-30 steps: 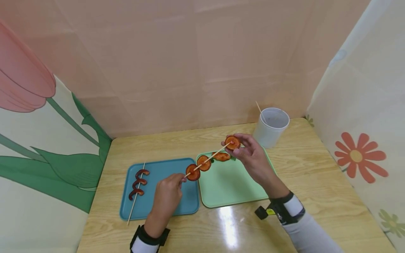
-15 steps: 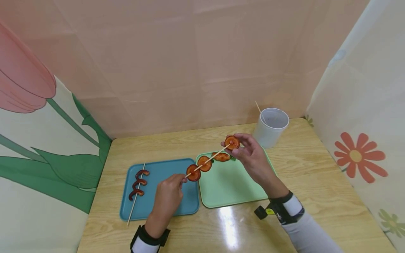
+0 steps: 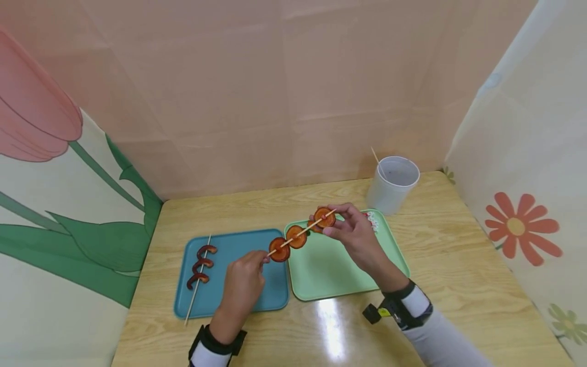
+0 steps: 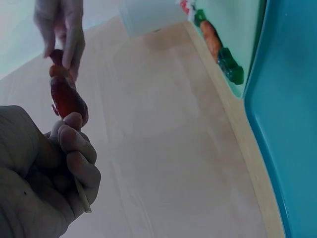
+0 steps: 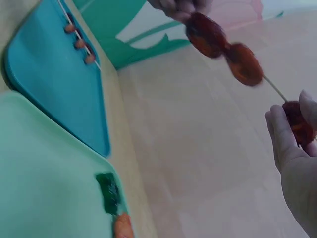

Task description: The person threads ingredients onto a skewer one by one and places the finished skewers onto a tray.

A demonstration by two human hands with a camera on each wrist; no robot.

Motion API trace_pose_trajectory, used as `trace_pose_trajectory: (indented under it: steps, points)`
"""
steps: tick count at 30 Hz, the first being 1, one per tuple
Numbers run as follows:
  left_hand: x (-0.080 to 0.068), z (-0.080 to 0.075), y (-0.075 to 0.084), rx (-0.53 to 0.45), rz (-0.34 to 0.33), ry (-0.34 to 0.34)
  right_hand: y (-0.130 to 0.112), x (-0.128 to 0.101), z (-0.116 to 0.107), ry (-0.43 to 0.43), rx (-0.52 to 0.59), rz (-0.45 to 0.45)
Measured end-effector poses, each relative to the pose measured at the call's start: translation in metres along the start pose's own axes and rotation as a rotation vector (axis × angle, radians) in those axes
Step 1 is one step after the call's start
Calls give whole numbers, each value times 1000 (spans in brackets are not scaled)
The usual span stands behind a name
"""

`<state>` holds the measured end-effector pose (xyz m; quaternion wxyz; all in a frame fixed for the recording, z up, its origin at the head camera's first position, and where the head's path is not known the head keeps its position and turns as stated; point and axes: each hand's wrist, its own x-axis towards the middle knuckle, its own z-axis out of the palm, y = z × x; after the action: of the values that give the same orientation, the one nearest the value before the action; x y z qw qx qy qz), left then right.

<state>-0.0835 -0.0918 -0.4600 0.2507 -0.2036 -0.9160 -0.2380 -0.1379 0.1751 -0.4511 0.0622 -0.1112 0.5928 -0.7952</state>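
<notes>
My left hand (image 3: 244, 283) grips the lower end of a wooden skewer (image 3: 311, 226), whose butt pokes out below the curled fingers in the left wrist view. Three round, orange-brown food slices are threaded on it. Two of them, the lowest slice (image 3: 279, 250) and the middle slice (image 3: 296, 237), sit close together near my left hand. Higher up, my right hand (image 3: 359, 242) pinches the third slice (image 3: 326, 220) by its edge, with the skewer's tip showing just past it. In the right wrist view, thumb and fingers lie around that slice (image 5: 296, 120).
Below the hands lie a blue tray (image 3: 243, 242) and a green tray (image 3: 339, 278). On the blue one rests a skewer with three curled brown pieces (image 3: 200, 264). The green one holds an orange piece (image 4: 211, 39) with green bits, and something red and white (image 3: 371, 220). A white bucket (image 3: 390, 193) stands behind.
My right hand has slid the third slice down the skewer, toward the left hand, and the tip now shows beyond it. The red and white thing has come into view. My left hand stays nearly still.
</notes>
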Motion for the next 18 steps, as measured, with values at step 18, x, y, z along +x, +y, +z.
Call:
trace_pose_trajectory:
  steps: [18]
  points:
    - [-4, -2, -2, -43, -88, -92, 14, -1, 15, 45, -26, 78]
